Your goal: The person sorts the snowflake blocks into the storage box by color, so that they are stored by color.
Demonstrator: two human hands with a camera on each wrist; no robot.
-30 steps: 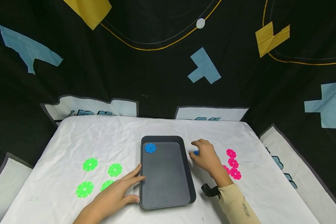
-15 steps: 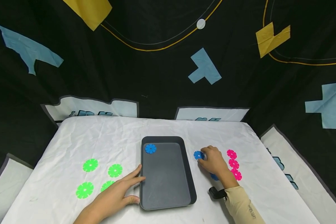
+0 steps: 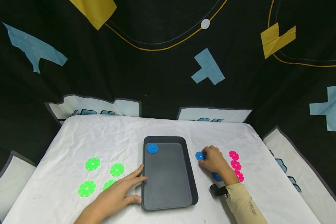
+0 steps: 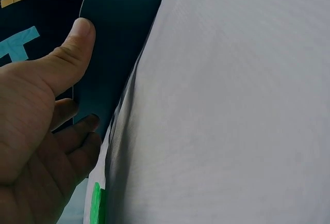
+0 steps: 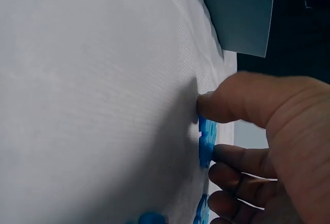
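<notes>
Thumb and fingertips of the right hand pinch the edges of a blue notched disc lying on the white cloth. The right wrist view shows the thumb at one end of this disc and a finger at the other. The left hand, fingers spread, touches the left wall of a dark grey tray. Seen from the left wrist, the hand lies against the tray's side. Another blue disc lies in the tray's far left corner.
Several green discs lie on the cloth left of the tray. Pink discs form a column right of the right hand. A further blue disc is partly behind the right forearm. A black curtain hangs behind the table.
The right hand has moved right and slightly nearer, its thumb and fingers closing in on the blue disc. The left hand has stayed at the tray. The head view has shifted slightly.
</notes>
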